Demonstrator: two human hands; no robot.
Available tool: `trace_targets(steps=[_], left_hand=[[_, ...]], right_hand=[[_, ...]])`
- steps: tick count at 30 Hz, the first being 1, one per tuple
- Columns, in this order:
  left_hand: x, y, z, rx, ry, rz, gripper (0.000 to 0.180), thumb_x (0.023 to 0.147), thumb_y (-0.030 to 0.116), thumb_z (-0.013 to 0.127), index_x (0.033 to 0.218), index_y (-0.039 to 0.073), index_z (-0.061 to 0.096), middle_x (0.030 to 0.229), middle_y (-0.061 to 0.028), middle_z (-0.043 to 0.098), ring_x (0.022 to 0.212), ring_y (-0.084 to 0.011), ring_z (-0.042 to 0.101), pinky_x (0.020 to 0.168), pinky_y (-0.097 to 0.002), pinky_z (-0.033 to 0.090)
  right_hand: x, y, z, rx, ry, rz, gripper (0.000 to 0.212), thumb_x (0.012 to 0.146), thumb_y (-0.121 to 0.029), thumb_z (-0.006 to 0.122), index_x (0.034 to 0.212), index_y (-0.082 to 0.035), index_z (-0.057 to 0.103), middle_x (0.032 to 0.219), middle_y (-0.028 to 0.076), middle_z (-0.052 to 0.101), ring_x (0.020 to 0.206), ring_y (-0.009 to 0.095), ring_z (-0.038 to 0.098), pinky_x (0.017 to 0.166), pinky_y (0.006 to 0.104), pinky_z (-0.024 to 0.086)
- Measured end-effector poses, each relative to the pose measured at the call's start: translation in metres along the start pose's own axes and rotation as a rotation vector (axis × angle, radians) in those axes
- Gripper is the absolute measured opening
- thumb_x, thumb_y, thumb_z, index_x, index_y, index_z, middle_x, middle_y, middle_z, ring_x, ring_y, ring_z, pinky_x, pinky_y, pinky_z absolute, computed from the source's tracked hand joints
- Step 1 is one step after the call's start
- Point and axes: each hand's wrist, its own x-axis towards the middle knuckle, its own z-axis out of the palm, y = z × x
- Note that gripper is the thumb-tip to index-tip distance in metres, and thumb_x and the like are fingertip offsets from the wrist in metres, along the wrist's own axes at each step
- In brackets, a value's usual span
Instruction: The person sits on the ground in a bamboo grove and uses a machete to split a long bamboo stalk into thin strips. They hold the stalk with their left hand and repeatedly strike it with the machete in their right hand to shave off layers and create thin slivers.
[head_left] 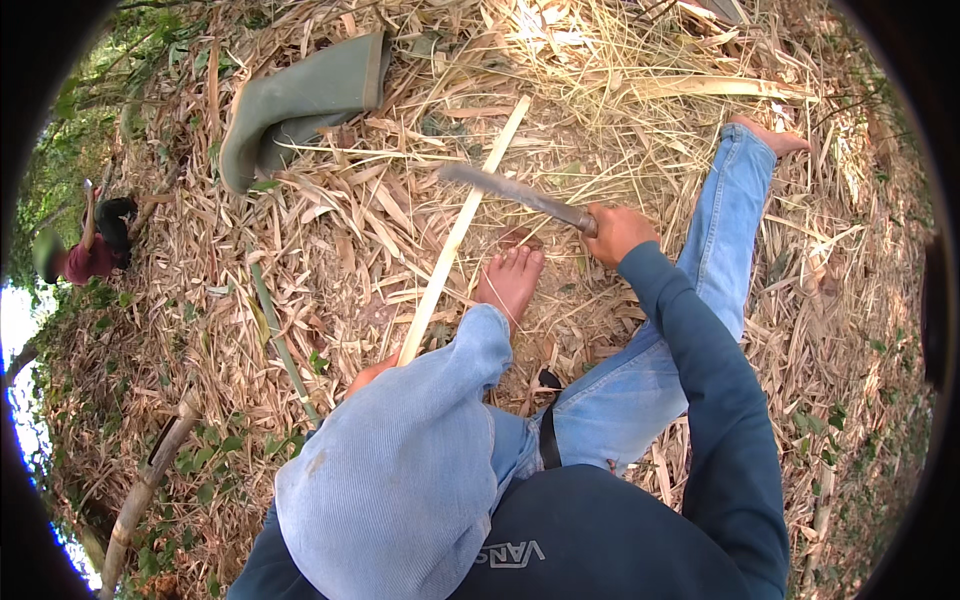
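Observation:
My right hand (617, 233) grips the handle of a long dark blade (510, 190), held across a pale split bamboo strip (462, 225). The strip runs from near my left knee up toward the far ground. My left hand (368, 374) is mostly hidden behind my raised knee in light blue jeans; only a bit of it shows at the strip's lower end, where it seems to hold the strip. My bare left foot (511, 280) rests on dry leaves beside the strip. My right leg stretches out to the upper right.
Two green rubber boots (300, 105) lie at the upper left on dry bamboo leaves and husks. A thin green bamboo stem (280, 340) and a thicker pale stalk (145, 485) lie at the left. Another person (95, 245) in a dark red top crouches at the far left.

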Motion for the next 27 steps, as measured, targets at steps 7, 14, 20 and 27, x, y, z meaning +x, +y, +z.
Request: trace_targets(steps=[7, 14, 20, 27], left_hand=[[-0.001, 0.014, -0.008, -0.035, -0.019, 0.036, 0.045, 0.101, 0.010, 0.033, 0.146, 0.005, 0.029, 0.147, -0.0240, 0.039, 0.137, -0.0371, 0.040, 0.113, -0.0479, 0.030], [-0.001, 0.009, -0.005, -0.047, 0.043, 0.052, 0.044, 0.099, 0.007, 0.035, 0.143, 0.005, 0.034, 0.147, -0.0247, 0.040, 0.136, -0.0383, 0.041, 0.112, -0.0498, 0.032], [0.000, 0.017, -0.018, -0.059, -0.006, -0.031, 0.044, 0.100, 0.008, 0.033, 0.144, 0.005, 0.033, 0.147, -0.0242, 0.039, 0.137, -0.0373, 0.039, 0.113, -0.0494, 0.030], [0.002, 0.011, -0.005, -0.023, -0.025, 0.021, 0.046, 0.098, 0.010, 0.037, 0.144, 0.004, 0.034, 0.149, -0.0223, 0.039, 0.138, -0.0357, 0.039, 0.113, -0.0492, 0.029]], right_hand=[[0.036, 0.029, 0.002, 0.083, 0.001, 0.267, 0.029, 0.088, -0.029, 0.060, 0.106, -0.006, 0.065, 0.095, 0.019, 0.069, 0.088, 0.035, 0.069, 0.083, 0.0461, 0.054], [0.043, 0.033, 0.011, 0.166, 0.036, 0.306, 0.030, 0.088, -0.030, 0.062, 0.107, -0.006, 0.065, 0.091, 0.020, 0.069, 0.083, 0.034, 0.070, 0.081, 0.0456, 0.056], [0.026, 0.038, 0.028, 0.088, 0.076, 0.238, 0.032, 0.088, -0.029, 0.063, 0.108, -0.004, 0.065, 0.089, 0.019, 0.070, 0.082, 0.034, 0.070, 0.079, 0.0453, 0.057], [0.000, 0.020, 0.029, 0.245, 0.159, 0.136, 0.023, 0.080, -0.026, 0.066, 0.090, -0.005, 0.064, 0.079, 0.022, 0.068, 0.072, 0.037, 0.067, 0.071, 0.0456, 0.055]])
